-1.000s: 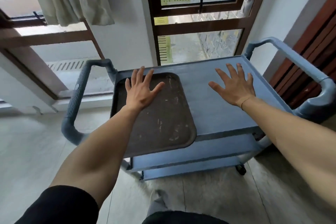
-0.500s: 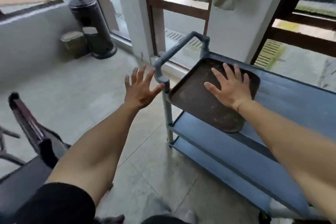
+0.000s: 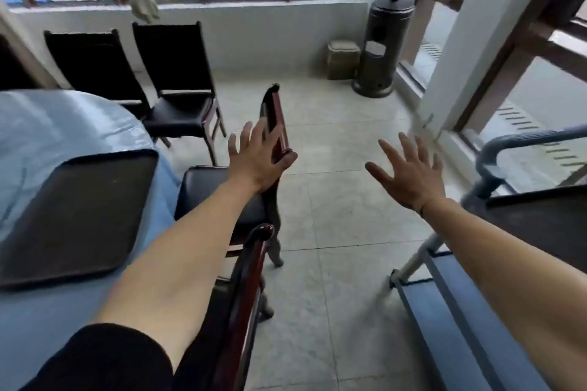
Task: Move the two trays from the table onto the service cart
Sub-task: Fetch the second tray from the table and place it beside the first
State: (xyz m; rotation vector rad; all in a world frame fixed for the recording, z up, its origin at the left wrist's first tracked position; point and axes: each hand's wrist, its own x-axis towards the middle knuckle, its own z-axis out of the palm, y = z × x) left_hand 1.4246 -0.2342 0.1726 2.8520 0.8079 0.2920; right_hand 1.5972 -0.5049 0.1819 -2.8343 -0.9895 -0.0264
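A dark brown tray (image 3: 73, 213) lies flat on the round table (image 3: 47, 124), which is covered in light blue cloth, at the left. A second dark tray (image 3: 540, 219) rests on the top shelf of the blue service cart (image 3: 457, 320) at the right edge, partly hidden by my right forearm. My left hand (image 3: 257, 159) hovers open in front of a chair back, fingers spread, holding nothing. My right hand (image 3: 409, 174) is open too, spread above the floor between chair and cart. Neither hand touches a tray.
A dark wooden chair (image 3: 251, 232) with a black seat stands between me and the table. Two black chairs (image 3: 178, 79) sit farther back by the wall. A patio heater (image 3: 381, 41) and a small bin (image 3: 343, 57) occupy the far corner. Grey tiled floor (image 3: 333, 247) lies between table and cart.
My view has swung left from the cart to the table. Both hands left the tray on the cart and now hang open over the floor; the table's tray has come into view.
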